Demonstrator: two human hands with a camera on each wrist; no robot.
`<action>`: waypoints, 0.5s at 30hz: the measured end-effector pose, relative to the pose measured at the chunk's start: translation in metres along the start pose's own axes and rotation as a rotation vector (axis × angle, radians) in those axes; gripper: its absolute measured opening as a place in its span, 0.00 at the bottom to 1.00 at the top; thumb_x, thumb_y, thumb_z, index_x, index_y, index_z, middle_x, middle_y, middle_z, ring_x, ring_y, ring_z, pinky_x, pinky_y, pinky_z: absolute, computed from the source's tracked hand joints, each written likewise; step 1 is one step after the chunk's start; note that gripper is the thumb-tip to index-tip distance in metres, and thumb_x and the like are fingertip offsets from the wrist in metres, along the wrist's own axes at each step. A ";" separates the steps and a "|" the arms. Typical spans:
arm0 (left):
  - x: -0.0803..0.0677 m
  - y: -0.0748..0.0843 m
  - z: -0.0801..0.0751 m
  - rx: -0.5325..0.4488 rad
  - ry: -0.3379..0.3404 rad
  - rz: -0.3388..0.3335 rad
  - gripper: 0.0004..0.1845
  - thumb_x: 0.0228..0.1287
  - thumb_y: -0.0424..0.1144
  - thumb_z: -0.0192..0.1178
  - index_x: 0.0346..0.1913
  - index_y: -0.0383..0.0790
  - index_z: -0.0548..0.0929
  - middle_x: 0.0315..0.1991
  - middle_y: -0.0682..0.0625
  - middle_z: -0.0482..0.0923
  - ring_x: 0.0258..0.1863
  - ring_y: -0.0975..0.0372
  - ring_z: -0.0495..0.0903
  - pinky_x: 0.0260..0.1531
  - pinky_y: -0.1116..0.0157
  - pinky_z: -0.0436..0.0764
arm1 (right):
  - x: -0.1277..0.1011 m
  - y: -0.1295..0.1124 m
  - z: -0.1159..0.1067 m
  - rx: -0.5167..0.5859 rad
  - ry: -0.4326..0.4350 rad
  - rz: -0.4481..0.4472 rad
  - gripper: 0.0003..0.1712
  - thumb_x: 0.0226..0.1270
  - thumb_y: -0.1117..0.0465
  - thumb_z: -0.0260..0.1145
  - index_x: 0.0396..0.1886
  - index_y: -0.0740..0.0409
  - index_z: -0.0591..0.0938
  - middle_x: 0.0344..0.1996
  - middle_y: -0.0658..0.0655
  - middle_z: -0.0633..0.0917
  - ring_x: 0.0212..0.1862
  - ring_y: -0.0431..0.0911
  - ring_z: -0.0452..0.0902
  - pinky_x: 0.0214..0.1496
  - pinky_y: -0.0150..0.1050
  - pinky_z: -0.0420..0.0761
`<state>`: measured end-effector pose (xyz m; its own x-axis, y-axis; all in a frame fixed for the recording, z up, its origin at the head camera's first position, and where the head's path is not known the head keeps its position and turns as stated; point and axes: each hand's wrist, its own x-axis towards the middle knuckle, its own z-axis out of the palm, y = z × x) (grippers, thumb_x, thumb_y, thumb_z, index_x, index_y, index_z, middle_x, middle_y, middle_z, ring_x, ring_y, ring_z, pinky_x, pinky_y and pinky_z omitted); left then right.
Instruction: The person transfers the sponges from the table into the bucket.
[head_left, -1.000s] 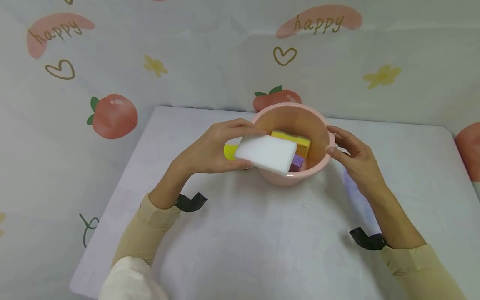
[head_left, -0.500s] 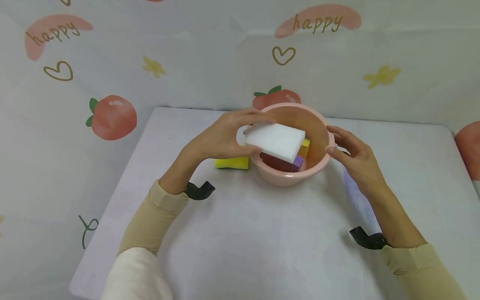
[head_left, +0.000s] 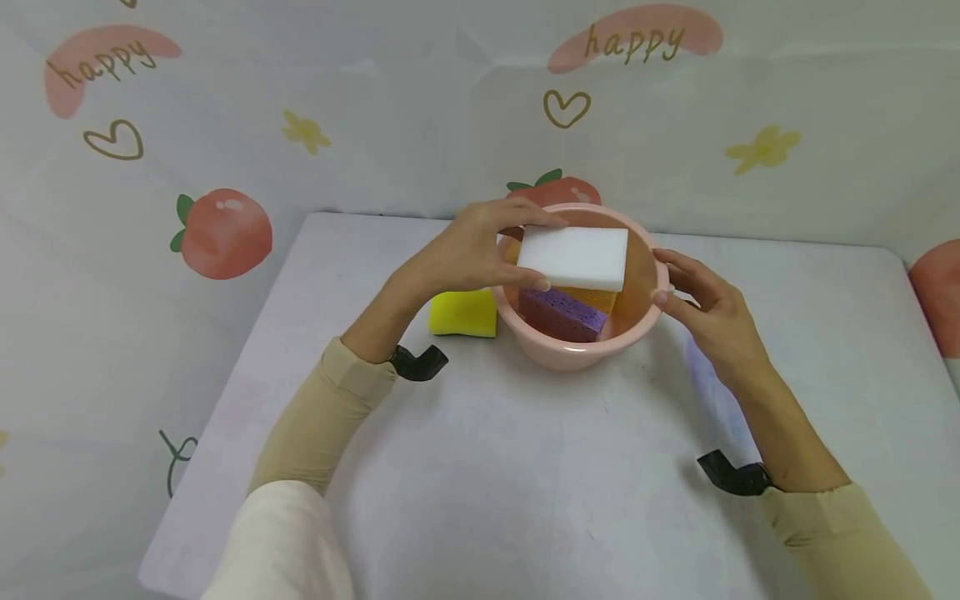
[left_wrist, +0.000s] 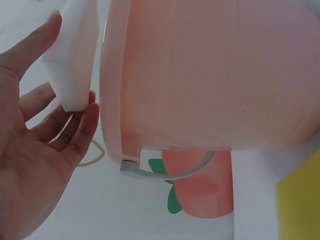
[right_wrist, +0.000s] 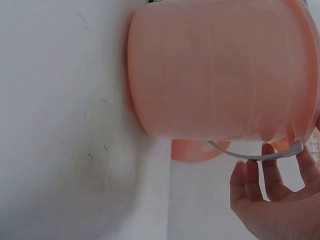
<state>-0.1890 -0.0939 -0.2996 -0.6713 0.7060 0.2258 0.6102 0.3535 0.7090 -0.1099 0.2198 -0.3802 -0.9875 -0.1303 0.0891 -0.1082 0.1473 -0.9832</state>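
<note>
Sponge (head_left: 576,257) — white, smooth slab — pinched over round pink bucket (head_left: 581,354).

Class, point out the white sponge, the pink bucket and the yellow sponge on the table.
white sponge (head_left: 576,257), head view, top face.
pink bucket (head_left: 573,354), head view, near outer wall.
yellow sponge (head_left: 462,313), head view, top face.

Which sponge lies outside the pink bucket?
The yellow sponge, on the table left of the bucket; the purple and orange ones are inside.
</note>
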 end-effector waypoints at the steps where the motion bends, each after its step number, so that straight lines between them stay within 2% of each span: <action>1: 0.002 0.000 0.001 -0.008 -0.006 -0.015 0.33 0.50 0.47 0.78 0.62 0.46 0.82 0.53 0.55 0.78 0.50 0.64 0.74 0.53 0.59 0.79 | 0.000 0.000 0.000 0.007 -0.001 0.000 0.29 0.70 0.65 0.64 0.70 0.51 0.74 0.65 0.50 0.76 0.64 0.45 0.69 0.55 0.24 0.75; 5: 0.009 -0.003 0.003 -0.025 -0.028 -0.050 0.33 0.50 0.49 0.78 0.61 0.46 0.82 0.54 0.54 0.78 0.51 0.64 0.75 0.55 0.61 0.79 | -0.001 0.000 0.000 0.043 -0.007 -0.001 0.29 0.70 0.66 0.64 0.70 0.52 0.74 0.66 0.52 0.75 0.65 0.46 0.67 0.56 0.25 0.74; 11: 0.019 -0.008 0.005 -0.067 -0.063 -0.049 0.33 0.50 0.46 0.78 0.61 0.44 0.81 0.54 0.53 0.76 0.51 0.64 0.75 0.55 0.70 0.78 | 0.000 0.000 0.000 0.089 -0.012 -0.003 0.29 0.70 0.67 0.64 0.70 0.52 0.74 0.66 0.52 0.75 0.65 0.47 0.67 0.56 0.25 0.74; 15: 0.024 -0.010 0.006 -0.042 -0.109 -0.061 0.32 0.52 0.46 0.77 0.62 0.45 0.81 0.55 0.53 0.76 0.52 0.65 0.76 0.56 0.71 0.77 | 0.000 0.001 0.001 0.117 -0.016 -0.009 0.29 0.70 0.68 0.64 0.70 0.53 0.74 0.66 0.52 0.74 0.66 0.48 0.66 0.56 0.25 0.74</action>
<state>-0.2086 -0.0772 -0.3054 -0.6557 0.7471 0.1087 0.5495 0.3735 0.7473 -0.1099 0.2194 -0.3814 -0.9844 -0.1471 0.0966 -0.1022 0.0308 -0.9943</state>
